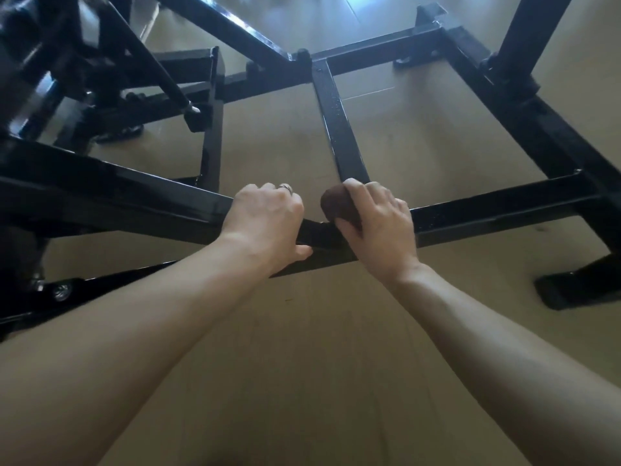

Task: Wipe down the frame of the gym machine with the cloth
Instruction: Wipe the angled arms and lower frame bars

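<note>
Right fingers curled around cloth, left fingers gripping frame

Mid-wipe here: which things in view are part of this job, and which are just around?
Job:
- cloth, bunched in the right hand
- black frame bar under both hands
- left hand, gripping the bar

Just around:
- ring on the left hand
- small wheel
- floor

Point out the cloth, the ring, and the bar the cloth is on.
cloth (332, 205): head view, bunched brown part showing beside the right hand.
ring (286, 187): head view, band on a left-hand finger.
bar (487, 215): head view, top face, right of the hands.
</note>
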Available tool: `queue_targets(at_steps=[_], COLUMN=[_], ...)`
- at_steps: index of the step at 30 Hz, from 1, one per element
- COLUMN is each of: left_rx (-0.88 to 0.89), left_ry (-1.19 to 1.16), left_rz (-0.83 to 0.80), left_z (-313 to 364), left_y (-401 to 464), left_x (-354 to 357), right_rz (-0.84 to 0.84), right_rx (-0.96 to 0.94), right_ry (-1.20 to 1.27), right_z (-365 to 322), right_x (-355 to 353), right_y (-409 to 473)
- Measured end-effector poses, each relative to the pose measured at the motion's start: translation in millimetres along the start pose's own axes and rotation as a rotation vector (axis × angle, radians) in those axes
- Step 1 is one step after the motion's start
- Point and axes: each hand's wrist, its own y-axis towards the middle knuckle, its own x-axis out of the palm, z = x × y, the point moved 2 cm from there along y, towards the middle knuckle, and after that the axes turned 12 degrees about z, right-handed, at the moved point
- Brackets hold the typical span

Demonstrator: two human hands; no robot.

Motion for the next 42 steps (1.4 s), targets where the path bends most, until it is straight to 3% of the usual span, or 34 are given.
queue_targets(at_steps=[3, 8, 13, 17, 20, 29, 32, 36, 39, 42], left_rx=[0.079, 0.210, 0.101, 0.193, 0.205, 0.163, 0.188, 0.195, 0.211, 0.213], left_ry=[0.037, 0.047, -0.363, -0.335, -0.363, -0.395, -0.320, -0.304, -0.286, -0.274], left_rz=[-0.007, -0.010, -0.118, -0.009, 0.031, 0.081, 0.114, 0.131, 0.137, 0.150], left_z=[-1, 1, 35, 61, 61, 61, 64, 66, 66, 66], left_y=[1, 13, 39, 45, 49, 47, 45, 46, 43, 43], left_x=[-1, 3, 28, 50, 59, 61, 61, 63, 63, 60], right_rz=[0.020, -0.030, -0.011, 0.052, 0.072, 0.101, 0.119, 0.209, 0.288, 0.256], right_rx=[0.113, -0.018, 0.021, 0.155, 0.184, -0.033, 0.043, 0.293, 0.408, 0.294], right_ry=[0.024, -0.097, -0.074, 0.110, 0.054, -0.099, -0.127, -0.145, -0.203, -0.215], right_z=[31, 51, 53, 31, 16, 57, 104, 165, 151, 95], right_x=[-14, -26, -40, -45, -37, -37, -64, -105, -97, -69], right_y=[6, -1, -22, -27, -29, -24, -15, 0, 4, -5])
